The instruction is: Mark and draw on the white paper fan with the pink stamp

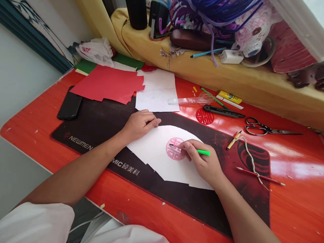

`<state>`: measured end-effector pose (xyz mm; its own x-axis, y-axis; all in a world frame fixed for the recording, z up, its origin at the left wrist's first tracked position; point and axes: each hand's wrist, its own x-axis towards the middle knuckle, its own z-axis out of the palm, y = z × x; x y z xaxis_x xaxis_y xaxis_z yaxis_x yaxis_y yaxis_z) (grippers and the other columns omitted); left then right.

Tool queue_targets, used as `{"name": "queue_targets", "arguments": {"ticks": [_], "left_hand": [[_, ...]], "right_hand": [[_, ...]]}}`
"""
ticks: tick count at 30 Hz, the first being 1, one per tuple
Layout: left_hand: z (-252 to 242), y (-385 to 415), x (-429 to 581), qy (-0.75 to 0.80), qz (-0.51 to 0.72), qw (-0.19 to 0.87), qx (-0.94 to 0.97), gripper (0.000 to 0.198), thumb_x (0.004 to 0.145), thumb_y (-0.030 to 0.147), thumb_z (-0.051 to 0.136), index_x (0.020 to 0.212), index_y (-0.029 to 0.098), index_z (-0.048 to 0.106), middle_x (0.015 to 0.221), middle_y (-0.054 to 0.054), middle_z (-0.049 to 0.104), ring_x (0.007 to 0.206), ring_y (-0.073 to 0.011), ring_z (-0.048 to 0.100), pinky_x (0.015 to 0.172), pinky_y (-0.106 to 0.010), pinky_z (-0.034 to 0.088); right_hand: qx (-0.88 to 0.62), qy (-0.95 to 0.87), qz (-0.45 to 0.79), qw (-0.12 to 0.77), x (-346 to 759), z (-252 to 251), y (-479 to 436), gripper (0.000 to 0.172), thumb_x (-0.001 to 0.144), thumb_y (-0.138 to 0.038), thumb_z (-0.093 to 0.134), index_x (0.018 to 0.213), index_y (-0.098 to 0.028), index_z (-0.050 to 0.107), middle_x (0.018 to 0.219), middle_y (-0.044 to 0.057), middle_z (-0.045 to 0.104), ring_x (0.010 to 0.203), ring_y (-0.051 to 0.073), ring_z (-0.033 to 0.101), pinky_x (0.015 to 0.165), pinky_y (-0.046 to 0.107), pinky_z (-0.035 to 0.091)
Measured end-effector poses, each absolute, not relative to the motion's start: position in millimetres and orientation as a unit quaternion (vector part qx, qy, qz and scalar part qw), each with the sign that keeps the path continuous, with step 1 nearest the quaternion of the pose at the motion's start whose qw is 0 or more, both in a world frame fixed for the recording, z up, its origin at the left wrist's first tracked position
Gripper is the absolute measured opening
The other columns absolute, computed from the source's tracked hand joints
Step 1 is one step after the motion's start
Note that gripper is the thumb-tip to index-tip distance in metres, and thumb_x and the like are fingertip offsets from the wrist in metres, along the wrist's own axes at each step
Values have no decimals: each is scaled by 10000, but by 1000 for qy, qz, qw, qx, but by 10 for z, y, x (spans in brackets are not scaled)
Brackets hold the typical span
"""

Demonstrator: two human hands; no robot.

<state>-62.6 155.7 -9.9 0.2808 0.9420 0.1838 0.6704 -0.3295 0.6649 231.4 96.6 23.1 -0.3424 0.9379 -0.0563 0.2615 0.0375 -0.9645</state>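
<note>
Red table (37, 135), white paper cutout (154, 158) lying on a black desk mat (177, 206).
The left hand (140, 125) presses flat, steadying the paper; the right hand (199, 158) pinches a green pen (204, 152), its tip at the pink round motif (175, 148).

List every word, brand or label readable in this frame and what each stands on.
"NEWMEN" on the black mouse mat.
"MIC 硕美科" on the same mat, with any text before it hidden.
The label on the yellow tube is too small to read.

Head-worn view angled down at left hand (139, 126) and right hand (201, 161)
</note>
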Motion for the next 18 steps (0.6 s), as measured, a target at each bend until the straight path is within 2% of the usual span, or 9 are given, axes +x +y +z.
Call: {"name": "queue_targets", "arguments": {"ticks": [18], "left_hand": [[-109,1559,-629,526,287,237,765,447,1115,487,568,779,256,752,834,-19,799,849,-221,700,801,-383,510]], "right_hand": [[-469,-644,510,323,2315,244,973,560,1081,-686,610,903,-218,860,732,50,741,637,187,665,647,309,568]]}}
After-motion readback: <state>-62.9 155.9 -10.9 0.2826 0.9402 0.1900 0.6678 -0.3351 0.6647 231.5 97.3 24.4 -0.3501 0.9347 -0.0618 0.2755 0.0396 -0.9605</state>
